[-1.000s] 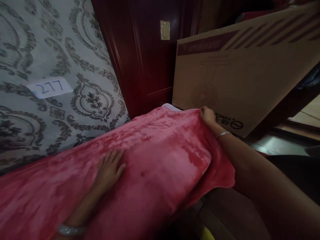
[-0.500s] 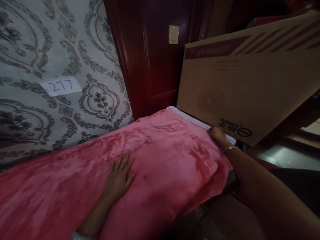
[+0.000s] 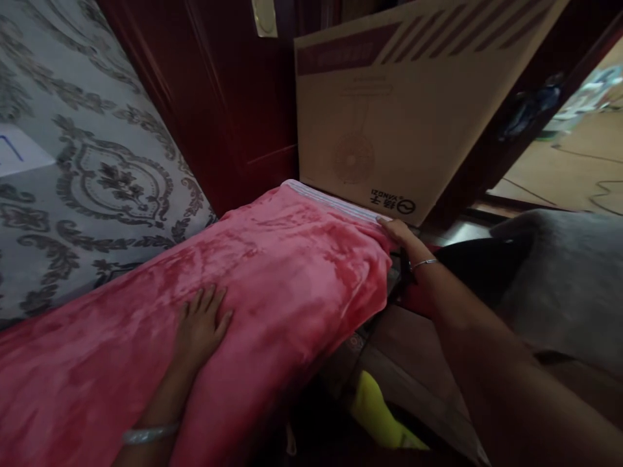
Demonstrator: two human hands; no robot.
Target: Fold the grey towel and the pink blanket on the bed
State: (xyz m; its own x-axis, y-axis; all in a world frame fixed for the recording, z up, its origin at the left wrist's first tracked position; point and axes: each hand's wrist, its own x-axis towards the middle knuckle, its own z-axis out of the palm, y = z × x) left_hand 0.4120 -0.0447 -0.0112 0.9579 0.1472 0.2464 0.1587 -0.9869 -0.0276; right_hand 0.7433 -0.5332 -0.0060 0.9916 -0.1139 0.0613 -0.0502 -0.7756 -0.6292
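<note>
A pink plush cover (image 3: pixel 272 279) with a pale striped edge band (image 3: pixel 335 202) is spread over a long, low surface beside the wall. My left hand (image 3: pixel 199 327) lies flat on the cover, fingers spread, a pale bangle on its wrist. At the far right corner, my right hand (image 3: pixel 396 231) has its fingers closed on the edge of the cover, near the end of the striped band. A thin bracelet circles that wrist. Whatever lies beneath the cover is hidden.
A large cardboard box (image 3: pixel 389 130) leans behind the cover's far end, against a dark red door (image 3: pixel 209 84). Patterned wallpaper (image 3: pixel 117 188) runs along the left. Grey fabric (image 3: pixel 574 279) is at the right, and something yellow (image 3: pixel 374 412) sits low by the wooden floor.
My view has swung right and down, showing more floor, the yellow item and the grey fabric. My right hand keeps its hold at the cover's corner; my left stays flat on the cover.
</note>
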